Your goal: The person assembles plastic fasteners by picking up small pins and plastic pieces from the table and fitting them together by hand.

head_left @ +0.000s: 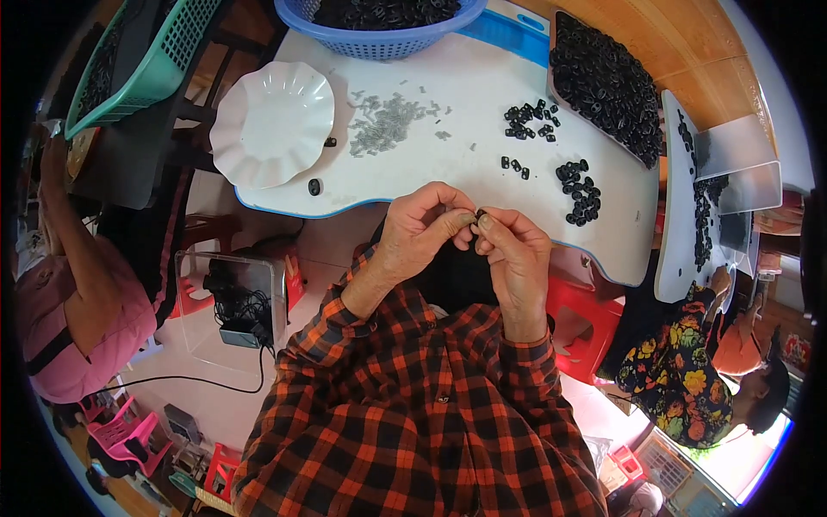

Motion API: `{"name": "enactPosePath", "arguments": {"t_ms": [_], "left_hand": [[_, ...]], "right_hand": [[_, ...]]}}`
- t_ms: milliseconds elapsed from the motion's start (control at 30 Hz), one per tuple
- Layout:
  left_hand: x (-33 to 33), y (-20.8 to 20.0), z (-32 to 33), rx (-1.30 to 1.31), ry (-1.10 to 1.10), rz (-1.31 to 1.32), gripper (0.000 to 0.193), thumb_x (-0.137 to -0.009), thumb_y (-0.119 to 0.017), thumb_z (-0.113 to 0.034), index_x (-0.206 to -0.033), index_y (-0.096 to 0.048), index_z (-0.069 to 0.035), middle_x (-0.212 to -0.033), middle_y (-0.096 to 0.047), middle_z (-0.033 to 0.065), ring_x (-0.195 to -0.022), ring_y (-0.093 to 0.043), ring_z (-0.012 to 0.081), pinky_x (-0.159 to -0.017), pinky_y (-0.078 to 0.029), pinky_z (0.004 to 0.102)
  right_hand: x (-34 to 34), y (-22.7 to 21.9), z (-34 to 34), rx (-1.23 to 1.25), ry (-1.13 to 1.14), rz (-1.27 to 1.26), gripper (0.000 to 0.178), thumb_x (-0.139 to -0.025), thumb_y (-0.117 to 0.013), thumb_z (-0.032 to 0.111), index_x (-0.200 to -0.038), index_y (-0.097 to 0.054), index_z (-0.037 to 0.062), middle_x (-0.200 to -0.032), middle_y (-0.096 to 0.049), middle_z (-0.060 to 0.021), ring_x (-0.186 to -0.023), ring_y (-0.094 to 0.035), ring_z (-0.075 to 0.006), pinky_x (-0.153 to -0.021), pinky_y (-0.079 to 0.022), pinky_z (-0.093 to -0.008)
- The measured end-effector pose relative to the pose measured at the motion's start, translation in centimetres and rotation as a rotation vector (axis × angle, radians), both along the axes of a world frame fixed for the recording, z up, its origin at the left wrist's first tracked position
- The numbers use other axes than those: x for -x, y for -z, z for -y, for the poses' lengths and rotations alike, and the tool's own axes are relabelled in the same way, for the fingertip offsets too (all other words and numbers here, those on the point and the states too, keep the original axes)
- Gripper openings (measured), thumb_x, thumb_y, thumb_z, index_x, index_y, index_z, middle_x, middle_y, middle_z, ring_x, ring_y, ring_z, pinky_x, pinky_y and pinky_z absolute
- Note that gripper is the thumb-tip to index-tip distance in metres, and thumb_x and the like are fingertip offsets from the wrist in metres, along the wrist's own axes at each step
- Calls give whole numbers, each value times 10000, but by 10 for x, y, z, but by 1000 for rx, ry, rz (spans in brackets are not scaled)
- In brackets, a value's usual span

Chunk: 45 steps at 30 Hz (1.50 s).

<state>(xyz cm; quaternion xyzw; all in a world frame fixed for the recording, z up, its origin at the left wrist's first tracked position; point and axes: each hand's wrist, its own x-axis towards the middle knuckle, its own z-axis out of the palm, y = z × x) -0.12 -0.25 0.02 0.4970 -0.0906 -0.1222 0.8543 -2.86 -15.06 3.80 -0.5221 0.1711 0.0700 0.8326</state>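
Note:
My left hand [420,231] and my right hand [517,252] meet just off the near edge of the white table [448,179]. Their fingertips pinch a small black piece [480,214] between them; most of it is covered by the fingers. Beyond the hands lies a loose spread of tiny clear-grey pieces [388,123], perhaps springs. Small black oval pieces with holes sit to the right, one cluster [530,121] farther off and another cluster [579,191] nearer. A single black oval piece [315,186] rests by the table's left edge.
A white scalloped plate [274,125] stands at the table's left. At the back are a blue basket [388,43] and a tray heaped with black pieces [603,86]. A green basket [159,77] is at far left. People sit on both sides; a red stool [586,323] is at right.

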Motion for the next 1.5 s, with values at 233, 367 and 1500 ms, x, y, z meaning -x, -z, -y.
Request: {"name": "enactPosePath", "arguments": {"t_ms": [233, 367, 1500], "left_hand": [[5, 0, 2, 105, -66, -43, 149, -865, -599, 23, -1011, -580, 45, -866, -626, 68, -725, -594, 84, -647, -513, 205], [8, -3, 0, 75, -50, -28, 178, -864, -600, 24, -1040, -584, 50, -887, -633, 77, -734, -599, 87, -664, -520, 211], [21, -23, 7, -193, -109, 310, 42, -877, -580, 5, -863, -602, 37, -760, -585, 61, -577, -601, 90, -483, -481, 200]], "right_hand": [[5, -1, -5, 174, 50, 114, 138, -828, -645, 13, -955, -644, -42, -818, -651, -59, -671, -541, -78, -632, -440, -193], [8, -1, -5, 195, 56, 135, 145, -828, -646, 12, -962, -643, -42, -827, -653, -62, -684, -549, -78, -641, -448, -194], [35, -24, -6, 434, 121, 292, 123, -832, -656, 31, -942, -653, -22, -786, -621, -17, -686, -535, -54, -629, -427, -175]]}}
